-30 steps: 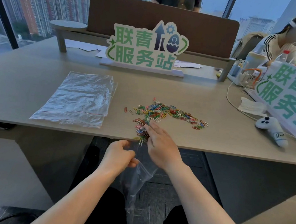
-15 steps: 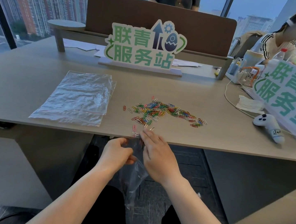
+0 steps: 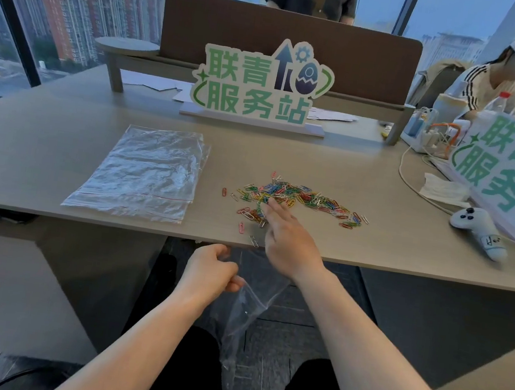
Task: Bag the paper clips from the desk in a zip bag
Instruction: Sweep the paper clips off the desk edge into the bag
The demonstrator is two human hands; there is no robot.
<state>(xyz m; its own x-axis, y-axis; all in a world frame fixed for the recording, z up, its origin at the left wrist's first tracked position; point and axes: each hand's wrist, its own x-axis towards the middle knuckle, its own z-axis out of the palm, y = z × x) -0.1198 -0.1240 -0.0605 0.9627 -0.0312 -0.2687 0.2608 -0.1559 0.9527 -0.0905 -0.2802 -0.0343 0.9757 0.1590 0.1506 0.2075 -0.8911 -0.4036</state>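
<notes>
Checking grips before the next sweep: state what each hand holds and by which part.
Left hand pinches the zip bag by its top edge, below the desk edge. Right hand holds nothing; its fingers reach into the paper clips.

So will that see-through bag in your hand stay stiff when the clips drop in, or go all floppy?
Probably floppy: the zip bag hangs limp and crinkled below the desk edge, pinched by the left hand. It looks thin and very light, so the paper clips would likely make it sag. Its film may be slippery too.
</notes>
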